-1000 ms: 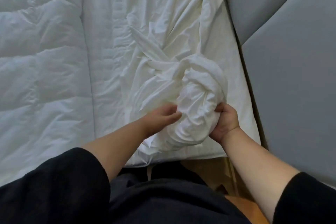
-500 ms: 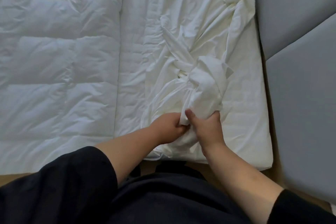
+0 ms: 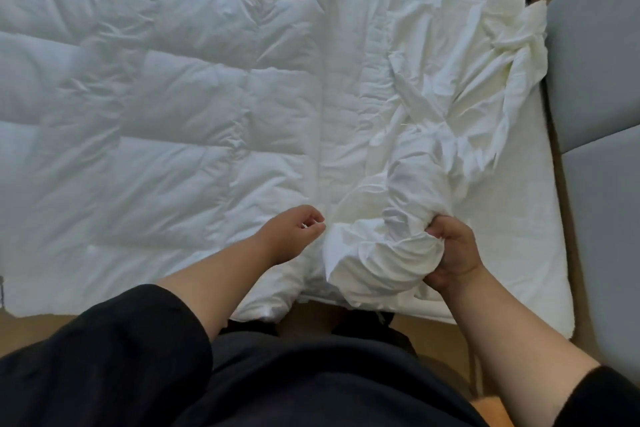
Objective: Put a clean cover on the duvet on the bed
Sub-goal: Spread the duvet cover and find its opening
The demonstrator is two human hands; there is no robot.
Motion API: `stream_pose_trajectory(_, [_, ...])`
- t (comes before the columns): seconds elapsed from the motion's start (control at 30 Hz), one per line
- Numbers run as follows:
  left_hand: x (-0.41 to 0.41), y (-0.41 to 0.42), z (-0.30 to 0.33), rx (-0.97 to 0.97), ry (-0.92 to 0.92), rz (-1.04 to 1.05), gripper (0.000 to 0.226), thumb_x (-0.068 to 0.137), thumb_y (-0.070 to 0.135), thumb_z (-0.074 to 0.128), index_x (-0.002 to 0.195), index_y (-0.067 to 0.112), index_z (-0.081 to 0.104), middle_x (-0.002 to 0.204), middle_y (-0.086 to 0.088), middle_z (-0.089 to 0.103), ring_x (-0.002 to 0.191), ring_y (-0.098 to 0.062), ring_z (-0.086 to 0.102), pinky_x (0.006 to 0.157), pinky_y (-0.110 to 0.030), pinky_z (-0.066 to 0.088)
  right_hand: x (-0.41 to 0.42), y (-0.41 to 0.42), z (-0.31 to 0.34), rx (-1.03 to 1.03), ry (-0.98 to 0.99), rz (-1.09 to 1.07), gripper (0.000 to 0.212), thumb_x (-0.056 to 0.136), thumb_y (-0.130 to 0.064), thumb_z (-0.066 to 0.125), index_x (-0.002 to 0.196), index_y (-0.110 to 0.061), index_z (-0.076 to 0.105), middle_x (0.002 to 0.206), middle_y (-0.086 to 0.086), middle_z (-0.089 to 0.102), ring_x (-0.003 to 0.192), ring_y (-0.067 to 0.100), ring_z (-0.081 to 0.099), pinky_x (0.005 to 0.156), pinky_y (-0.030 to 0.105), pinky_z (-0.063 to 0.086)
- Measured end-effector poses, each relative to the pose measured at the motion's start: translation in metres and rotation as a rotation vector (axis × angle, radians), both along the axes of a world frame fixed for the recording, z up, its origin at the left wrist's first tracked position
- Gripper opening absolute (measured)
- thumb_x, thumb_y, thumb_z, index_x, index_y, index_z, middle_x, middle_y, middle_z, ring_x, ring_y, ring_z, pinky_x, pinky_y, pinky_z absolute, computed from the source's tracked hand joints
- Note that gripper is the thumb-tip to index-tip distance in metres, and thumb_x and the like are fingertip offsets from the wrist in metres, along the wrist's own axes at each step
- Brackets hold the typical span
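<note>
Right hand clamped on bunched white duvet cover at near right of mattress, presumably gathering it toward an opening. Left hand loosely curled, holding nothing, apart, just left of cover. Quilted duvet spread flat at left, uncovered.

Single head cam, wide-angle, looks steeply down and forward from above the person's torso. Close range: forearms enter from the bottom edge, left hand sits just below centre, right hand to its right. Bed fills the frame beyond both hands. No second view, so no overlap.
</note>
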State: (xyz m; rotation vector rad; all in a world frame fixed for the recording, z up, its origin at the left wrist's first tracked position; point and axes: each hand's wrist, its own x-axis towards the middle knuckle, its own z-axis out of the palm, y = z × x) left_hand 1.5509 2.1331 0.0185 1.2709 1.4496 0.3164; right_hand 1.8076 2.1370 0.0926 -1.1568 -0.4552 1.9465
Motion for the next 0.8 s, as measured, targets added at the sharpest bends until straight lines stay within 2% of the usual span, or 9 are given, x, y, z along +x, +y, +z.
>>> stream_pose_trajectory(0.1, [-0.080, -0.023, -0.015, -0.044, 0.078, 0.098, 0.021, 0.100, 0.035, 0.053, 0.116, 0.024, 0.062, 0.105, 0.012, 0.060, 0.101, -0.016, 0.058, 0.083, -0.029, 0.046, -0.059, -0.005, -0.001, -0.056, 0.043, 0.046, 0.074, 0.031, -0.012, 0.079, 0.103, 0.005, 0.068, 0.094, 0.018, 0.068, 0.089, 0.038, 0.069, 0.081, 0.044, 0.060])
stream_pose_trajectory(0.2, [-0.147, -0.050, -0.034, -0.087, 0.127, 0.209, 0.020, 0.101, 0.031, 0.051, 0.116, 0.024, 0.062, 0.109, 0.007, 0.061, 0.102, -0.017, 0.058, 0.082, -0.031, 0.047, -0.112, -0.004, -0.001, -0.066, 0.014, 0.110, 0.047, 0.038, -0.014, 0.076, 0.083, 0.000, 0.074, 0.083, 0.015, 0.068, 0.080, 0.034, 0.071, 0.077, 0.041, 0.061])
stream_pose_trajectory(0.27, [-0.188, -0.068, -0.051, -0.119, 0.183, 0.290, 0.022, 0.101, 0.031, 0.049, 0.117, 0.024, 0.061, 0.114, 0.005, 0.061, 0.102, -0.017, 0.057, 0.078, -0.029, 0.044, -0.142, -0.005, -0.007, -0.077, -0.050, 0.145, 0.027, 0.060, -0.008, 0.055, 0.077, -0.002, 0.075, 0.081, 0.015, 0.067, 0.078, 0.033, 0.071, 0.074, 0.039, 0.062])
stream_pose_trajectory(0.33, [-0.228, -0.088, -0.072, -0.146, 0.248, 0.379, 0.025, 0.100, 0.030, 0.047, 0.120, 0.023, 0.059, 0.118, 0.002, 0.060, 0.104, -0.018, 0.055, 0.080, -0.030, 0.042, -0.166, -0.008, -0.018, -0.106, -0.094, 0.185, 0.039, 0.066, -0.002, 0.036, 0.074, -0.004, 0.074, 0.079, 0.014, 0.067, 0.077, 0.033, 0.070, 0.074, 0.039, 0.061])
stream_pose_trajectory(0.4, [-0.266, -0.106, -0.091, -0.174, 0.324, 0.447, 0.030, 0.100, 0.029, 0.046, 0.126, 0.019, 0.057, 0.124, -0.003, 0.057, 0.109, -0.022, 0.054, 0.087, -0.034, 0.044, -0.188, -0.008, -0.032, -0.131, -0.100, 0.227, 0.030, 0.066, -0.005, 0.041, 0.068, -0.007, 0.071, 0.073, 0.012, 0.065, 0.074, 0.032, 0.068, 0.073, 0.039, 0.061])
stream_pose_trajectory(0.47, [-0.298, -0.121, -0.106, -0.202, 0.391, 0.492, 0.035, 0.099, 0.027, 0.046, 0.131, 0.016, 0.054, 0.129, -0.006, 0.054, 0.115, -0.025, 0.052, 0.095, -0.040, 0.046, -0.208, -0.007, -0.049, -0.163, -0.075, 0.273, 0.014, 0.052, -0.014, 0.066, 0.064, -0.008, 0.065, 0.069, 0.011, 0.062, 0.071, 0.032, 0.066, 0.072, 0.040, 0.061])
stream_pose_trajectory(0.57, [-0.329, -0.131, -0.125, -0.223, 0.415, 0.509, 0.038, 0.097, 0.026, 0.046, 0.134, 0.016, 0.051, 0.133, -0.006, 0.051, 0.119, -0.026, 0.050, 0.100, -0.043, 0.045, -0.236, -0.002, -0.074, -0.230, -0.141, 0.328, 0.041, 0.028, -0.018, 0.080, 0.060, -0.009, 0.055, 0.063, 0.009, 0.055, 0.065, 0.032, 0.060, 0.069, 0.037, 0.057])
stream_pose_trajectory(0.67, [-0.345, -0.127, -0.143, -0.186, 0.396, 0.523, 0.039, 0.098, 0.027, 0.048, 0.134, 0.014, 0.052, 0.135, -0.007, 0.051, 0.121, -0.025, 0.051, 0.098, -0.042, 0.046, -0.273, 0.003, -0.088, -0.249, -0.185, 0.403, 0.050, 0.026, -0.018, 0.082, 0.059, -0.009, 0.045, 0.060, 0.008, 0.046, 0.062, 0.034, 0.051, 0.066, 0.035, 0.053])
stream_pose_trajectory(0.8, [-0.369, -0.115, -0.162, -0.167, 0.398, 0.557, 0.040, 0.097, 0.027, 0.048, 0.135, 0.015, 0.052, 0.137, -0.007, 0.049, 0.126, -0.026, 0.048, 0.103, -0.043, 0.044, -0.320, 0.015, -0.103, -0.229, -0.177, 0.443, 0.053, 0.029, -0.016, 0.080, 0.066, -0.010, 0.043, 0.062, 0.009, 0.047, 0.057, 0.030, 0.055, 0.062, 0.034, 0.055])
